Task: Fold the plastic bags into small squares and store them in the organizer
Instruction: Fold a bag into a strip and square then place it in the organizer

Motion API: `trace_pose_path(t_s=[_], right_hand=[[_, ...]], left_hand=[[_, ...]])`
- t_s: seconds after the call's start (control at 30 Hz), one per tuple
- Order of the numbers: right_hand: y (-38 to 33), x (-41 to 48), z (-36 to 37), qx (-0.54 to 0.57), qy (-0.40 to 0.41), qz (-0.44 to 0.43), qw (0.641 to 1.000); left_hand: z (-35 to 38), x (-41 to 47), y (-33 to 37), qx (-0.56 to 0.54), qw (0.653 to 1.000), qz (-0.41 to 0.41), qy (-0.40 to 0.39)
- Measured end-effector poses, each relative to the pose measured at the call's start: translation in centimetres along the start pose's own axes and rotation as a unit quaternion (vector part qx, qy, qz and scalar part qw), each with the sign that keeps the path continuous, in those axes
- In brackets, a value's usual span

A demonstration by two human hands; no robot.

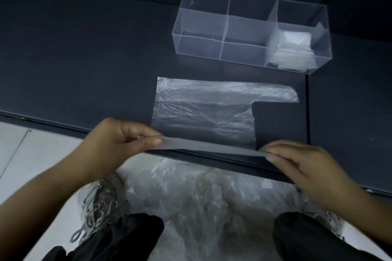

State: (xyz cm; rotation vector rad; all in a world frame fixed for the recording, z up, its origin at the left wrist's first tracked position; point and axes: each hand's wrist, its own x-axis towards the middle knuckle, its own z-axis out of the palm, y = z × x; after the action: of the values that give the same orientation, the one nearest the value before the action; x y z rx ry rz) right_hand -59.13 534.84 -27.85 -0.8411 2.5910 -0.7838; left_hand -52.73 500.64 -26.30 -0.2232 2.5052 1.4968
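A clear plastic bag (203,112) lies flat on the dark surface (84,70), one handle strip reaching to the right. Its near edge is lifted off the surface as a narrow strip. My left hand (125,140) pinches the left end of that strip between thumb and fingers. My right hand (297,159) pinches the right end. Behind the bag stands a clear organizer (212,27) with several compartments. Folded bags (294,48) fill its right compartment; the other compartments look empty.
A heap of loose clear bags (201,197) lies on the pale floor between my shoes and dark trouser legs, below the surface's near edge. A seam in the dark surface (307,112) runs just right of the bag.
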Motion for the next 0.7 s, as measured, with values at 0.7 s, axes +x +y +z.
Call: trace_pose_path(t_s=[0.7], right_hand=[[10.2,9.6,-3.3,0.142,0.153,0.265,0.941]], left_hand=[[1.7,10.7,0.0,0.282,0.909,0.108,0.288]])
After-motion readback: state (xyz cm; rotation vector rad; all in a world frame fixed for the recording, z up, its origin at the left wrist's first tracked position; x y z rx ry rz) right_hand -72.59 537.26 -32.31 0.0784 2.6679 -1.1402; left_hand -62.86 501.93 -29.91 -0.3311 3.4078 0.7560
